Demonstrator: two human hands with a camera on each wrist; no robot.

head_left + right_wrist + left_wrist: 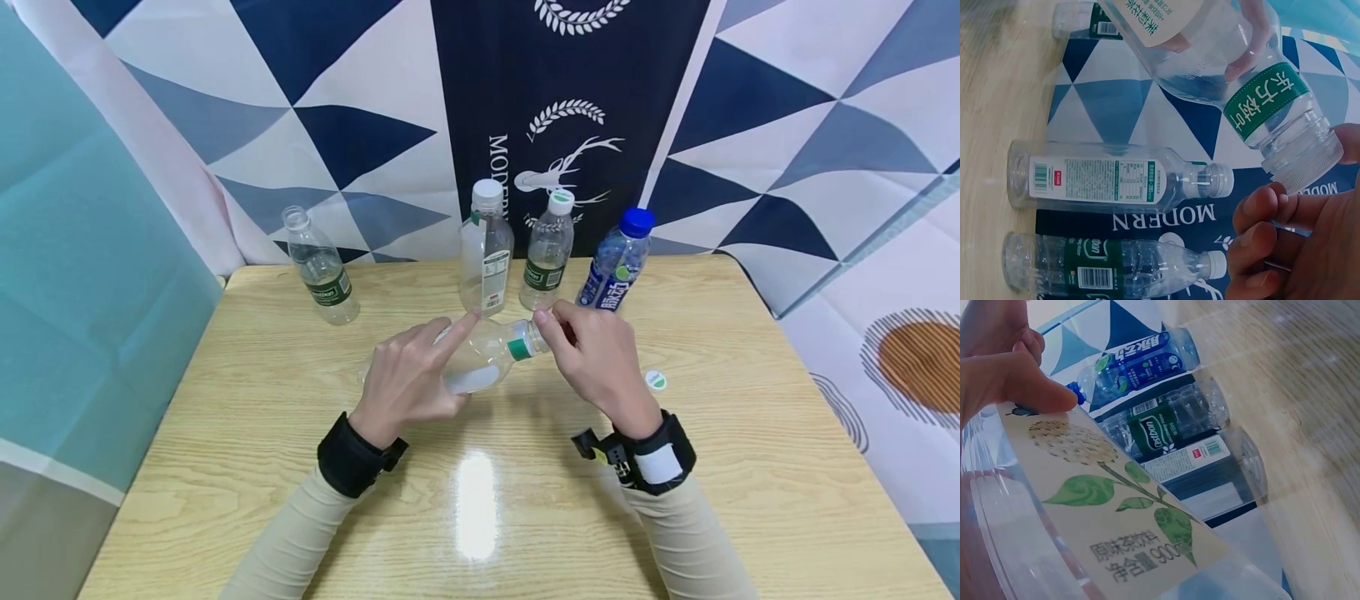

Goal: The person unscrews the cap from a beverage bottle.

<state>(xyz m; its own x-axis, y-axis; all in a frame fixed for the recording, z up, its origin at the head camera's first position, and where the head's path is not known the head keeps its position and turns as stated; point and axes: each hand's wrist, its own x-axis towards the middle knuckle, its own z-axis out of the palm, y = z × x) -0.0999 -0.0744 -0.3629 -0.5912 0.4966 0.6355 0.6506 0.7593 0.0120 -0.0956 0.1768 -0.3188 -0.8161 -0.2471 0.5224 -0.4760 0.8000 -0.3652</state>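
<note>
A large clear bottle (491,350) is held tilted nearly on its side, its mouth toward the right. My left hand (408,375) grips its body; the left wrist view shows a cream label (1116,506) with a flower and green leaves. Around the neck runs a green band (1266,103). At the mouth, my right hand (600,354) pinches a ribbed translucent cap (1310,162) between thumb and fingers. A loose white-and-green cap (656,380) lies on the table, just right of the right hand.
Behind the hands stand a clear bottle with a white cap (487,258), a smaller green-labelled bottle (543,271) and a blue-capped bottle (615,267). An uncapped green-labelled bottle (326,279) stands at the back left. Patterned cloth (360,142) hangs behind the wooden table (555,533).
</note>
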